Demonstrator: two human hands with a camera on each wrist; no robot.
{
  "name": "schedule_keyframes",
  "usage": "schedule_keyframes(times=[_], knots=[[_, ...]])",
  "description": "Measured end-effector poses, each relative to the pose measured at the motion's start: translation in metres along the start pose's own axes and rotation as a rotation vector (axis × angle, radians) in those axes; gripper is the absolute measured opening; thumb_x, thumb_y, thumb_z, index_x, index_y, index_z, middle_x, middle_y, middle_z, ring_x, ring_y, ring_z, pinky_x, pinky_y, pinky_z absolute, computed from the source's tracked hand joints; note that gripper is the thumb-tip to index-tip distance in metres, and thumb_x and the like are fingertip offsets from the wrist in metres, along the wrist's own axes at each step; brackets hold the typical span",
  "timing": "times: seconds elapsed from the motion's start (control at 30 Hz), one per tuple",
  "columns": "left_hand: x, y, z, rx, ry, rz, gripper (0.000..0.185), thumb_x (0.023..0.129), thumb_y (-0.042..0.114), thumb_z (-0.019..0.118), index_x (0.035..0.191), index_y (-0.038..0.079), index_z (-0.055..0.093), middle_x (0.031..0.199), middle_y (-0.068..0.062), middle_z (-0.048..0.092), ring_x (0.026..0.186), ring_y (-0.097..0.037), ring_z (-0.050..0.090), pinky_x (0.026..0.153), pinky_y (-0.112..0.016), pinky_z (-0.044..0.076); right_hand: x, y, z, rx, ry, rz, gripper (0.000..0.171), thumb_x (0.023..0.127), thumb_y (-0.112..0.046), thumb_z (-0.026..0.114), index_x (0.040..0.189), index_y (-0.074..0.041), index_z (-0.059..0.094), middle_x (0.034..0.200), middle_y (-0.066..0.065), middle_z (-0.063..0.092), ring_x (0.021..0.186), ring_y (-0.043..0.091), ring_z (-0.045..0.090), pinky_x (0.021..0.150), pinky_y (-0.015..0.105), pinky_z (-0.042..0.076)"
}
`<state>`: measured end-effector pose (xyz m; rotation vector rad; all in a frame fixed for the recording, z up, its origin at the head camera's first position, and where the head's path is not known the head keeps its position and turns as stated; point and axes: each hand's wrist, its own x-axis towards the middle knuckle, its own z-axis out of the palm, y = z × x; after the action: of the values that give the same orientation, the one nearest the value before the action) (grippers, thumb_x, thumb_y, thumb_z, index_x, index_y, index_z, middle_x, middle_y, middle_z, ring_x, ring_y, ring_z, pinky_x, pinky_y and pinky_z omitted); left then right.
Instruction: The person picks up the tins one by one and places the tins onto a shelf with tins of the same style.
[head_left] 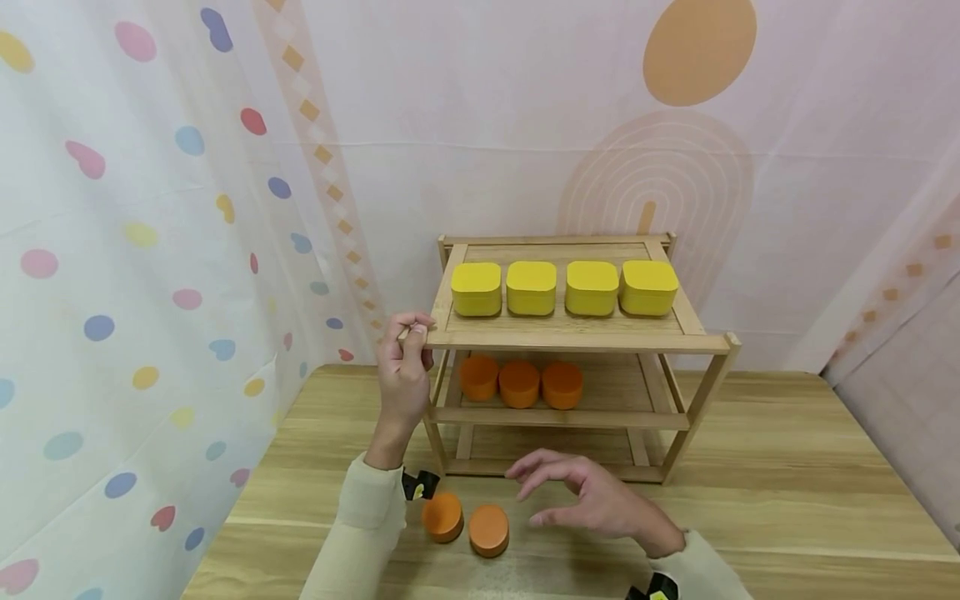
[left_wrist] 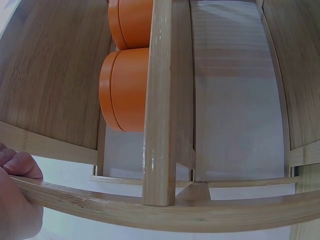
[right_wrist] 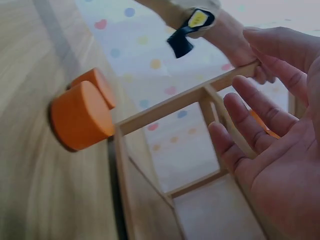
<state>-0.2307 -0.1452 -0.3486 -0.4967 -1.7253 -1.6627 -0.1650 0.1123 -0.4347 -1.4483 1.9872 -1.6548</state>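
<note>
Currently, the front left corner of a three-tier rack of pale wood [head_left: 577, 341] is gripped by the left hand [head_left: 403, 368], fingers curled at the edge and thumb set against it, while the right hand [head_left: 583, 496] is held with fingers well parted from the thumb and nothing grasped. Just left of the right fingertips, and apart from them, two smooth, round orange canisters [head_left: 489, 531] are stood on a wood-grain tabletop [head_left: 795, 483]. Beyond those fingertips, three matching orange canisters [head_left: 562, 385] are grouped on the rack's middle shelf [head_left: 615, 383]; to the right of the left fingers, four yellow, rounded-square boxes [head_left: 592, 288] are ranged along the top. Good handling, it is judged, would be served by the rack being kept steady, by the nearer tabletop canister being approached from the right, thumb and fingers set on opposite curved sides without its neighbour being knocked, and by its being held level, clear of the rack's edges.
</note>
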Motion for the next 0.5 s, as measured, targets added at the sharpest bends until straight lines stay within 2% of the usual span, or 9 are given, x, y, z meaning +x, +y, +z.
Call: schedule_keyframes(times=[0.2, 0.33, 0.5], knots=[[0.001, 0.000, 0.001, -0.019, 0.000, 0.021, 0.022, 0.101, 0.009, 0.041, 0.099, -0.008, 0.055, 0.056, -0.004, 0.040, 0.049, -0.012, 0.036, 0.047, -0.020, 0.033, -0.002, 0.013, 0.007, 0.052, -0.025, 0.060, 0.020, 0.091, -0.009, 0.070, 0.111, -0.007, 0.067, 0.133, 0.012, 0.058, 0.126, 0.022, 0.053, 0.107, 0.037, 0.041], [0.001, 0.000, 0.001, -0.018, -0.004, 0.017, 0.023, 0.102, 0.010, 0.041, 0.100, -0.008, 0.055, 0.055, -0.004, 0.039, 0.049, -0.012, 0.035, 0.047, -0.021, 0.033, -0.003, 0.020, 0.011, 0.098, -0.029, 0.098, 0.021, 0.091, -0.011, 0.070, 0.111, -0.008, 0.068, 0.135, 0.010, 0.057, 0.128, 0.021, 0.051, 0.107, 0.036, 0.041], [0.001, -0.001, 0.001, -0.013, -0.004, 0.010, 0.023, 0.102, 0.011, 0.041, 0.100, -0.007, 0.055, 0.056, -0.007, 0.038, 0.049, -0.012, 0.036, 0.047, -0.021, 0.033, -0.004, 0.032, 0.015, 0.152, -0.036, 0.096, 0.023, 0.092, -0.008, 0.068, 0.113, 0.001, 0.065, 0.136, 0.014, 0.055, 0.129, 0.023, 0.050, 0.107, 0.040, 0.042]])
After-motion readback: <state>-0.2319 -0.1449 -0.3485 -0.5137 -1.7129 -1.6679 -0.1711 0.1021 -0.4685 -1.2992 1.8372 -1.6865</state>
